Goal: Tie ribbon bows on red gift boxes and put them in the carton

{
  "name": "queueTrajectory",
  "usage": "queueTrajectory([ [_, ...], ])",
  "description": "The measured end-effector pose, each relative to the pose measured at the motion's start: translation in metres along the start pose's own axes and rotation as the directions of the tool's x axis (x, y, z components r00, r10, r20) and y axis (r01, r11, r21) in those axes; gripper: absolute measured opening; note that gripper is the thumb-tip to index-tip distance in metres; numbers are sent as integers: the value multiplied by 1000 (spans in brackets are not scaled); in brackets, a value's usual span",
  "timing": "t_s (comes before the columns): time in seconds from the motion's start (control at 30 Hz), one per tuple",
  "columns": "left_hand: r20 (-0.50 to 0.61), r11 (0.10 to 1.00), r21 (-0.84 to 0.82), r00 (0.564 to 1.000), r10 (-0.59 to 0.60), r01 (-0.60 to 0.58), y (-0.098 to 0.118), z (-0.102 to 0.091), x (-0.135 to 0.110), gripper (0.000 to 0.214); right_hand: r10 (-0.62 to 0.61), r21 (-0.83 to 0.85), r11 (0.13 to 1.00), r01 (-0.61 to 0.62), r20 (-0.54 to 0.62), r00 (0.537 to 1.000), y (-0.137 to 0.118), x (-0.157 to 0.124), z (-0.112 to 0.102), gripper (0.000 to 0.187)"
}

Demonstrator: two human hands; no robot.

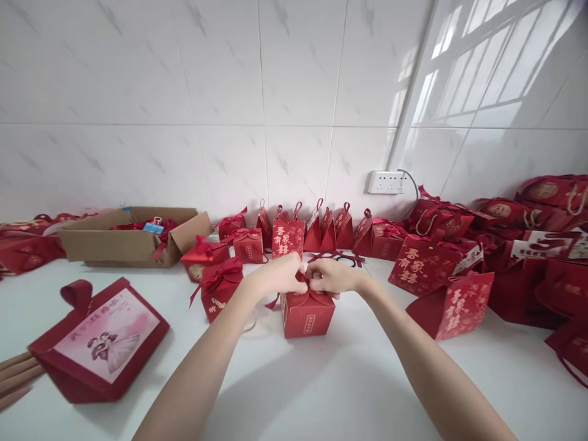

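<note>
A small red gift box (309, 320) with gold print stands upright on the white table in front of me. Both my hands are over its top, where the flaps meet. My left hand (287, 274) is closed in a pinch at a bit of red ribbon (302, 277) above the lid. Opposite it, my right hand (334, 275) is also pinched at the ribbon, its fingers curled and partly hidden. The fingertips of the two hands nearly touch. Left of the box sits another red box (223, 291) tied with a ribbon bow.
At the far left, another person's fingers (18, 375) are at a red gift bag (98, 343) with a couple's picture. Behind stand an open cardboard carton (124, 252) and a row of red boxes (328, 233). More red bags (463, 306) crowd the right. A power strip (387, 182) hangs on the wall.
</note>
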State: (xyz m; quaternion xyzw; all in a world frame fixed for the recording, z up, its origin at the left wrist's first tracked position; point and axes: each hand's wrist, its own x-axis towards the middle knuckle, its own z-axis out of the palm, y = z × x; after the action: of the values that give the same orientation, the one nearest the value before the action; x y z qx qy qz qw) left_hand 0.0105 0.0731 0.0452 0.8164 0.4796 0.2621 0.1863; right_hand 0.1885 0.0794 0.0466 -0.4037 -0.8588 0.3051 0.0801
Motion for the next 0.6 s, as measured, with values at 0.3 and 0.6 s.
queueTrajectory([
  [0.3,122,997,71,992,26,-35,8,18,-16,9,55,-117,990,-82,-214,975,-1,-13,16,9],
  [0.6,118,998,-11,991,55,-54,8,28,-41,12,78,-179,977,-112,-184,980,-16,-29,25,12],
])
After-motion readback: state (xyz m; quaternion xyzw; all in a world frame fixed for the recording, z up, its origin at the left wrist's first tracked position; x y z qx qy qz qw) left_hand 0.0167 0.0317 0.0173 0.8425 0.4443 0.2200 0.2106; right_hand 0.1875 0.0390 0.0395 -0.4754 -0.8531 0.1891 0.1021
